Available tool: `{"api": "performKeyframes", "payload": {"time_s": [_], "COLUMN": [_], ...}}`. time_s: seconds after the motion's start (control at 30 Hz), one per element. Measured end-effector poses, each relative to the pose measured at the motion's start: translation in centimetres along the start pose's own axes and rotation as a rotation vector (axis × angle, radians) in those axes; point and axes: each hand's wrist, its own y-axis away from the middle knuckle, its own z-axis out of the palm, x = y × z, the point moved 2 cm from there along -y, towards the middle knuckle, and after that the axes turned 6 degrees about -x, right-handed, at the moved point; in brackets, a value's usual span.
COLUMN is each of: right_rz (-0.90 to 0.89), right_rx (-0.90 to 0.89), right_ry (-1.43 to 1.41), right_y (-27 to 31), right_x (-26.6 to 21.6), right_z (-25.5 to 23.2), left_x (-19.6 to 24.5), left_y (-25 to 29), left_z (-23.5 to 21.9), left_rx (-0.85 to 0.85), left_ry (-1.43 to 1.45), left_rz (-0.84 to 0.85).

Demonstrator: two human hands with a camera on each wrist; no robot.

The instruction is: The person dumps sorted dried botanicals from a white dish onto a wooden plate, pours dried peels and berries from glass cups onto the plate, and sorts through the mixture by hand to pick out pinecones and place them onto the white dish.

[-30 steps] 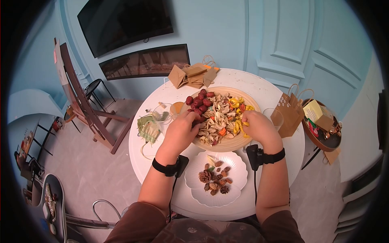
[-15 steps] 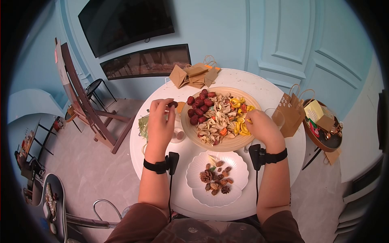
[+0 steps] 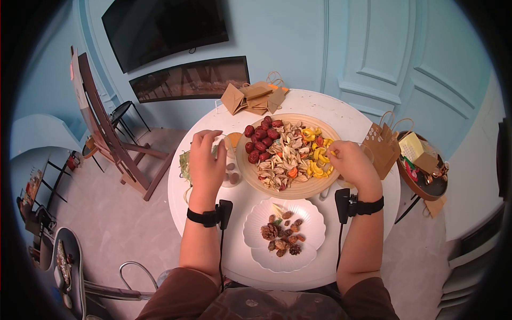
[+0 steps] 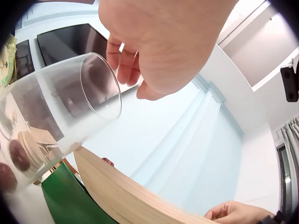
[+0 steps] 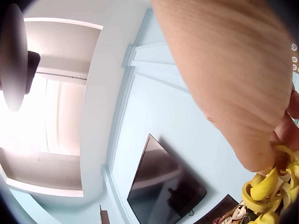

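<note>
Hands are working on both sides of the wooden tray in the middle of the head view. The left hand is hovering over a clear glass cup at the left of the tray; its fingers are hanging loosely curled above the cup's mouth and are holding nothing that I can see. In the left wrist view the cup is lying toward the lower left of the fingers, with a gap between them, and dark red pieces are sitting in its bottom. More red dates are lying in the upper left part of the tray, just to the right of this hand, so the left hand is clearly the nearer one to them and to the cup.

The right hand is resting at the right edge of the tray, with its fingers bent down into the yellow curled pieces. In the right wrist view the fingertips are touching and seem to be pinching one yellow piece, in the lower right of that frame.

Below the tray, a white shell-shaped plate is holding small pine cones, well apart from both hands. The round white table is carrying all of it.
</note>
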Motion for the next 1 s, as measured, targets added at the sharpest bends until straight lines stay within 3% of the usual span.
{"api": "performKeyframes", "payload": {"time_s": [0.23,0.47,0.57,0.7,1.0], "right_rz": [0.006,0.068,0.162,0.153,0.216], "right_rx": [-0.004,0.060,0.121,0.241,0.227], "right_ry": [-0.056,-0.141,-0.080,-0.070,0.010], "right_y": [0.5,1.4,2.0,2.7,2.7], "right_x": [-0.8,-0.7,0.5,3.1,4.1], "right_z": [-1.0,-3.0,-4.6,-5.3,-5.6], "left_x": [3.2,3.6,3.2,3.1,3.1], "left_y": [0.9,1.8,2.1,2.4,2.6], "left_z": [1.6,2.8,3.5,3.9,4.0], "left_rx": [-0.114,-0.260,-0.317,-0.345,-0.411], "left_ry": [0.152,0.128,0.111,0.058,0.032], "left_rz": [0.205,0.191,0.177,0.168,0.080]}}
